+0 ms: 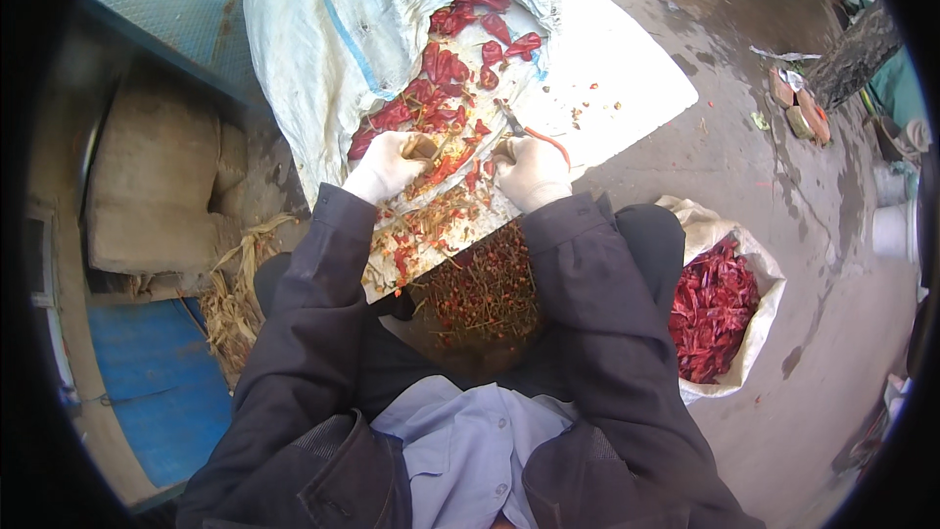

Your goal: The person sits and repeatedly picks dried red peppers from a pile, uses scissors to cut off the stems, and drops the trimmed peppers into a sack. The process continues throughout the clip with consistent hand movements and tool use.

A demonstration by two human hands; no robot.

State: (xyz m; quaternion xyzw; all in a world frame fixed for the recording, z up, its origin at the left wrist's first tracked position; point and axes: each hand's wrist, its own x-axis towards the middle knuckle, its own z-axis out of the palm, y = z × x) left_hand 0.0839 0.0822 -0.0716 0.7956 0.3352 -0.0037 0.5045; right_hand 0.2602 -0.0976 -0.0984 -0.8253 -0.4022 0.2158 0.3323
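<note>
Dried red chili peppers [448,66] spill from the mouth of a large white woven sack [316,44] onto a white board [624,66]. My left hand [393,162], in a pale glove, is low over the loose seeds and chili pieces [448,162], fingers curled; what lies in them is hidden. Also gloved, my right hand [532,169] has orange-handled scissors or snips [543,139] at it, the blades pointing away from me. Whether its fingertips pinch a pepper piece as well is unclear. Stems and seeds [433,224] cover the board's near end.
An open white sack [767,294] of cut red chili pieces [712,316] stands right of my knee. Stems and seeds [485,286] lie heaped below the board between my legs. Dry corn husks [235,294] are at left. Bricks [800,114] lie beside a tree trunk [855,51].
</note>
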